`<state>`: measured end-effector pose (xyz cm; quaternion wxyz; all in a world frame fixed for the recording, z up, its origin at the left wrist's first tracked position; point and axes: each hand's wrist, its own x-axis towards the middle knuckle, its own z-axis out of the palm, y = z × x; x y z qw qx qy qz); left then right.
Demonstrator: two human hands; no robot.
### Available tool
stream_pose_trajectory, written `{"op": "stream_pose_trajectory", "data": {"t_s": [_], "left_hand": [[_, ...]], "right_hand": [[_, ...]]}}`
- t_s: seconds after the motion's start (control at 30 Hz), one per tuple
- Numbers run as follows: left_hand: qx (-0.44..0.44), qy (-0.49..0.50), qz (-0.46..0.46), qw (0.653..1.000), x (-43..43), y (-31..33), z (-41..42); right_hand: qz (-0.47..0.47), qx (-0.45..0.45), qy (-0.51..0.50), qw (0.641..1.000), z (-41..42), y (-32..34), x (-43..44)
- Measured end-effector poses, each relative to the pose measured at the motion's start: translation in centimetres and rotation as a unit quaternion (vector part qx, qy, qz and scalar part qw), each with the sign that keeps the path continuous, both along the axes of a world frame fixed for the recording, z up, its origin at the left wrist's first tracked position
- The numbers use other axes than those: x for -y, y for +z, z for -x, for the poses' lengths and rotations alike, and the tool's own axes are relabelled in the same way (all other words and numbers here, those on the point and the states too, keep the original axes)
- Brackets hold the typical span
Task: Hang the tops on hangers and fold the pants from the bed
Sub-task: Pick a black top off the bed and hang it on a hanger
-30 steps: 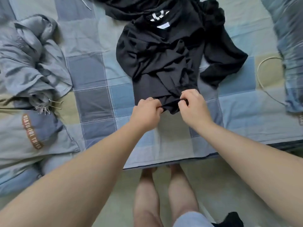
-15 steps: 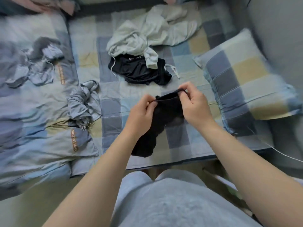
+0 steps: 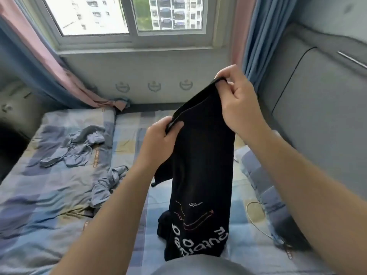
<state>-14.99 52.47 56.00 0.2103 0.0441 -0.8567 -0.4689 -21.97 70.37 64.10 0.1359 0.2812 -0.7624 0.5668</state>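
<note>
Both hands hold a black top (image 3: 202,165) up in the air over the bed (image 3: 244,249), in the middle of the view. The right hand (image 3: 240,104) is the higher one, at about 1 o'clock from centre. Its wrist is bent, and its grip is clenched on one end of the garment's stitched edge, pinched between thumb and forefinger with the other fingers curled beside them. The left hand (image 3: 158,138) sits lower, at about 10 o'clock from the top's middle, knuckles toward the camera. Its thumb lies across the front of the same edge and its fingers are curled behind it, so this grip is also clenched on the cloth. The edge runs slanted between the two hands. The left forearm comes in from 7 o'clock, the right from 4 o'clock.

The top hangs straight down from the hands. White lettering and thin coloured lines are printed near its lower end, and the letters read inverted. Whether that end touches the bed I cannot tell.

On the checked sheet at 9 o'clock lies a crumpled grey-blue garment (image 3: 75,151), with a second bunched one (image 3: 108,183) near the left forearm. A checked pillow (image 3: 266,187) and a looped white cable (image 3: 256,219) lie at 4 o'clock. A window (image 3: 131,16) is at 12 o'clock.
</note>
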Motion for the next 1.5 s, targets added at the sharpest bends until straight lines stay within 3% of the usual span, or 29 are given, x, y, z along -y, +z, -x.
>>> {"op": "stream_pose_trajectory", "data": {"t_s": [0.13,0.2,0.3,0.4,0.57,0.77,0.87,1.1,1.2,1.37,1.5], "left_hand": [[-0.065,0.006,-0.053,0.996,-0.2,4.5,1.7],[-0.094,0.008,-0.071,0.993,-0.2,6.6,2.4],[-0.121,-0.011,-0.076,0.990,-0.6,8.8,2.9],[-0.122,-0.034,-0.081,0.989,-1.3,9.9,3.2],[-0.120,-0.022,-0.143,0.982,-0.6,8.7,4.5],[-0.065,0.151,-0.227,0.960,2.3,3.1,6.2],[-0.030,0.069,-0.281,0.957,1.7,1.1,5.5],[0.034,-0.036,-0.120,0.992,-2.7,-0.4,1.0],[0.061,-0.087,-0.109,0.988,-5.6,-0.3,-0.6],[0.066,-0.063,-0.125,0.988,-8.4,-0.7,-0.8],[0.144,-0.059,-0.097,0.983,-10.0,-2.0,-0.1]], "right_hand": [[-0.017,0.019,0.025,0.999,1.7,2.9,-1.3],[-0.070,0.047,0.056,0.995,2.2,3.3,-2.2],[-0.165,0.103,0.091,0.977,3.1,1.6,-3.1],[-0.206,0.153,0.058,0.965,4.3,-2.5,-3.4],[-0.124,0.282,0.050,0.950,4.0,-6.9,-4.4],[-0.068,0.275,0.038,0.958,2.9,-5.5,-3.4],[-0.023,0.304,0.047,0.951,2.4,-4.4,-2.3],[0.088,0.382,-0.015,0.920,1.9,-2.8,-0.5],[0.134,0.384,-0.020,0.913,1.7,-2.1,-0.4],[0.168,0.349,0.012,0.922,0.8,-0.5,-0.9],[0.192,0.333,0.033,0.922,0.0,1.0,-0.8]]}}
